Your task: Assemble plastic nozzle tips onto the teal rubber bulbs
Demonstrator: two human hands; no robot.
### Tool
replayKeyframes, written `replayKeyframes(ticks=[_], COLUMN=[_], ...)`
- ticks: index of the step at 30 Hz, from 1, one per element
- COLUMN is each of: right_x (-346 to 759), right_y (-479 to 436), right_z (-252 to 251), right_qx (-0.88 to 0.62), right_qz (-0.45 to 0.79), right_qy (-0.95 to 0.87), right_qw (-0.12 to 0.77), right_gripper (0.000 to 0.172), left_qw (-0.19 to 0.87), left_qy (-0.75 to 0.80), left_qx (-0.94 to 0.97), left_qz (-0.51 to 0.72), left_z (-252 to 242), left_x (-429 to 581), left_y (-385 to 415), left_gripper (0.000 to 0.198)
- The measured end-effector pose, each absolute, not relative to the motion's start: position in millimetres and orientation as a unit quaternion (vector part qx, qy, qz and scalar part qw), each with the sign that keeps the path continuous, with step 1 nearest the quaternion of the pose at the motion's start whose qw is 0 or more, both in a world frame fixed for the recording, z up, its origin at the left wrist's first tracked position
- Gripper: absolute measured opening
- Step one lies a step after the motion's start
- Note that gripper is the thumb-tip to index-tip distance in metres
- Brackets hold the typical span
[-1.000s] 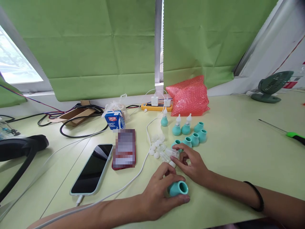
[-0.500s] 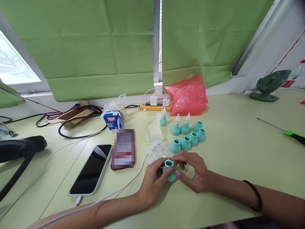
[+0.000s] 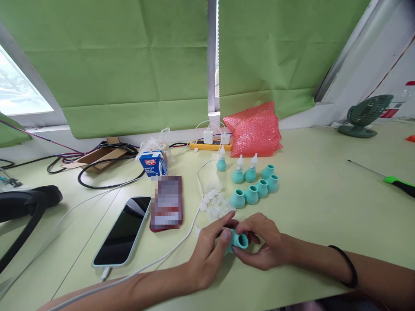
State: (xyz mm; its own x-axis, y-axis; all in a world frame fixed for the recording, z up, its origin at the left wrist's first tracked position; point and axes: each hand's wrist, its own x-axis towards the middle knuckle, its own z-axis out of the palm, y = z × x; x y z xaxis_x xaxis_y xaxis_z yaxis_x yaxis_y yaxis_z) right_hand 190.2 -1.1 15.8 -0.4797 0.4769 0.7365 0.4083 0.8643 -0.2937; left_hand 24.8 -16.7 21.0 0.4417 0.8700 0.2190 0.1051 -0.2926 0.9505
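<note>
Teal bulb (image 3: 234,242), long axis sideways, mouth (image 3: 242,241) rightward

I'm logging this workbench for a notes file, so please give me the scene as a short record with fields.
Left hand: holding a teal bulb, tilted
Right hand: touching that bulb near its open mouth
Open bulbs: five, standing beyond the hands
Tipped bulbs: three, upright, clear tips on
Loose clear parts: piled left of the open bulbs
Phones: black-screened one, red-edged one
Far right: screwdriver, fan
</note>
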Motion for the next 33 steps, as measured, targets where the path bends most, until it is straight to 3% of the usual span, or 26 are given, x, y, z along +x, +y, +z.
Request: replayKeyframes(ticks=[4, 10, 13, 16, 21, 25, 33], right_x=[205.3, 275.3, 314.2, 339.2, 346.1, 342.9, 346.2], right_y=[3.6, 50.3, 82.4, 105.9, 118.4, 116.2, 112.3], right_z=[41.9, 88.2, 83.6, 65.6, 46.7, 47.4, 52.0], right_qx=[-0.297, -0.484, -0.571, -0.664, -0.639, -0.625, -0.641], right_qz=[0.001, -0.103, -0.167, -0.053, 0.047, 0.093, 0.021], right_qy=[-0.811, -0.638, -0.631, -0.665, -0.735, -0.753, -0.744], right_qw=[0.505, 0.590, 0.498, 0.338, 0.223, 0.182, 0.187], right_gripper=[0.020, 0.016, 0.012, 0.013, 0.019, 0.024, 0.034], left_qw=[0.483, 0.449, 0.437, 0.438, 0.438, 0.424, 0.417], left_qy=[0.387, 0.386, 0.383, 0.382, 0.363, 0.353, 0.352], left_qx=[0.692, 0.725, 0.735, 0.736, 0.744, 0.762, 0.769], left_qz=[0.371, 0.353, 0.350, 0.347, 0.350, 0.340, 0.332], left_z=[20.9, 13.3, 12.8, 15.1, 20.3, 22.0, 22.1], left_x=[24.0, 24.6, 24.6, 25.0, 26.0, 26.2, 26.9], left_y=[-18.2, -17.1, -16.0, -15.5, -16.5, -16.6, -16.1], left_gripper=[0.033, 0.030, 0.028, 0.027, 0.024, 0.025, 0.025])
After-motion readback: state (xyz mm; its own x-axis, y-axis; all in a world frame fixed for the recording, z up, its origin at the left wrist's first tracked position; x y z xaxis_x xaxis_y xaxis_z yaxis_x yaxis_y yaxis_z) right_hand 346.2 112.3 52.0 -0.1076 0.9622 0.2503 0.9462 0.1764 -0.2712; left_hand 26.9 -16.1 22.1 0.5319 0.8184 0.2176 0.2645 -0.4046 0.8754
